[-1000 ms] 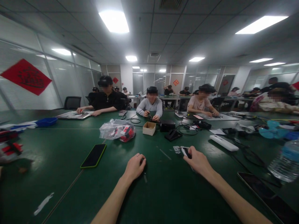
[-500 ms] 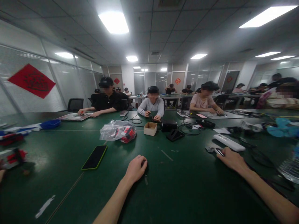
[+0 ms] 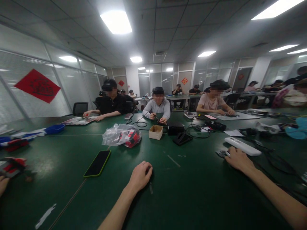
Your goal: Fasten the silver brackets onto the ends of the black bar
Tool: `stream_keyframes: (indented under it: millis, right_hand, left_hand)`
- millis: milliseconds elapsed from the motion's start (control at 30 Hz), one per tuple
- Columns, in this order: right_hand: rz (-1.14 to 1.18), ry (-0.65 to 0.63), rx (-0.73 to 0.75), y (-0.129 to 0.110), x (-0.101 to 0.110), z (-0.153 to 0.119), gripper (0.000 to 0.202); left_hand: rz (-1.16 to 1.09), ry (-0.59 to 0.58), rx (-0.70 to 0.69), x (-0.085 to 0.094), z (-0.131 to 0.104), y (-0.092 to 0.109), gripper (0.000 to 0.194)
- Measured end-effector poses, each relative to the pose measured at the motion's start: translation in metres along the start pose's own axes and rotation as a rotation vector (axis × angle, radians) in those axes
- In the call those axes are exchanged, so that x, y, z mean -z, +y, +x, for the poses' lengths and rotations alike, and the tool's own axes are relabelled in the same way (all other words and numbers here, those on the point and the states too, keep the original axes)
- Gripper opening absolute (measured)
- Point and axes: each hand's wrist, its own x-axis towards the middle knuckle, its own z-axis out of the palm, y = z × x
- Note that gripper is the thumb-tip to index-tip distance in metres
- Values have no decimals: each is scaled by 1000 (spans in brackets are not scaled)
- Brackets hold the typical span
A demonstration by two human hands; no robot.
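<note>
My left hand (image 3: 141,175) rests on the green table (image 3: 182,195), its fingers curled in and the thumb against them, and nothing shows in it. A phone (image 3: 98,164) in a yellow-green case lies to its left, and a short clear strip (image 3: 151,188) beside its wrist. Over on the right, my right hand (image 3: 240,159) is closed at the fingertips on a small silvery-white object (image 3: 227,153), mostly covered by the fingers. Touching or just left of that is a small grey metal piece (image 3: 220,153). Behind the hand lies a long white case (image 3: 242,146).
A plastic bag (image 3: 115,135) with red parts, an open cardboard box (image 3: 155,132) and a black stand (image 3: 182,139) are ahead. Black cables (image 3: 275,159) run at right. Another person's hand (image 3: 3,184) is at the left edge by a red-and-grey tool (image 3: 12,167). Co-workers sit opposite.
The view has shifted slightly. My right hand has closed further over the small object, which shows less of its dark face. My left hand stays in place.
</note>
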Motion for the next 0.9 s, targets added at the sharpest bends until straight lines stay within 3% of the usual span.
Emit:
stream_keyframes:
  millis: [267, 367, 533, 700, 900]
  right_hand:
    - [-41, 97, 25, -7, -4, 9, 39]
    - [-43, 69, 92, -8, -1, 17, 43]
    - [-27, -43, 247, -2, 2, 37, 23]
    - [-18, -49, 347, 5, -1, 50, 15]
    - [-39, -41, 306, 3, -9, 57, 19]
  left_hand:
    - [31, -26, 0, -1, 1, 0, 21]
    - [34, -36, -3, 0, 1, 1, 20]
    - [47, -49, 8, 1, 1, 2, 20]
    - [46, -48, 6, 1, 1, 2, 20]
    - [51, -52, 0, 0, 1, 1, 18]
